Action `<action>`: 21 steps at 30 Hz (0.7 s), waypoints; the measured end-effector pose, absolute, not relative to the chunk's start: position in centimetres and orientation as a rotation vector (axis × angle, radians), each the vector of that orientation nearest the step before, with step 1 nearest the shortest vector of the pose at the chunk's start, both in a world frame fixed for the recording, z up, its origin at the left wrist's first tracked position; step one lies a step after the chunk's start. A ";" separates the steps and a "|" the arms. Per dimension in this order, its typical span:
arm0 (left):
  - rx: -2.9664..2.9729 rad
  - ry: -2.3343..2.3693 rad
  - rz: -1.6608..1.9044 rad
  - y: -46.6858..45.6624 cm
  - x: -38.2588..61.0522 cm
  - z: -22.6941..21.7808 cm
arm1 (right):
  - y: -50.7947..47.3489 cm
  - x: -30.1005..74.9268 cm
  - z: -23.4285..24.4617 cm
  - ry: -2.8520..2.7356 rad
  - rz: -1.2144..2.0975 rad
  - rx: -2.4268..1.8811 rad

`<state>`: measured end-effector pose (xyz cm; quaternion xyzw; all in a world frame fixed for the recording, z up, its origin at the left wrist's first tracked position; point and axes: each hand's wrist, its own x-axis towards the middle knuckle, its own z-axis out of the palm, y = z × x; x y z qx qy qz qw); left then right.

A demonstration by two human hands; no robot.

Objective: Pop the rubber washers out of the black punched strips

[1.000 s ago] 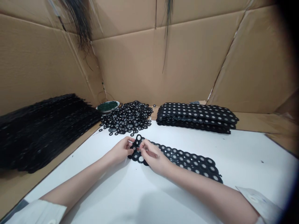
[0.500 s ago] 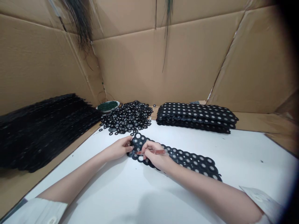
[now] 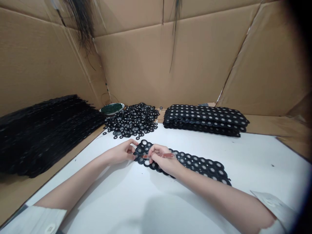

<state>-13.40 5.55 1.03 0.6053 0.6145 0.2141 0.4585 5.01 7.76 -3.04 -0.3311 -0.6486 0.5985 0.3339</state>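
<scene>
Near the middle of the white desk (image 3: 255,156) a black perforated strip (image 3: 202,166) is laid flat, its left end pinned by the left hand (image 3: 122,153), fingers pressed together on the strip's edge. A thin reddish tool (image 3: 159,156) is pinched in the right hand (image 3: 163,161), grip clamped on it, its tip apparently at a hole, though blur hides contact. Loose black rings (image 3: 133,121) are heaped toward the far edge, beside stacked strips (image 3: 204,119).
</scene>
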 end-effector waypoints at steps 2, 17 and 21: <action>1.477 1.516 0.538 5.7 -13.4 0.9 | 7.8 5.0 -3.1 -1.690 1.564 -0.857; 1.409 1.677 0.771 5.3 -12.8 -1.0 | 6.3 4.8 -3.3 -1.979 1.230 -0.813; 1.310 1.641 0.775 5.3 -12.8 -0.8 | 6.1 4.7 -3.1 -1.993 1.196 -0.786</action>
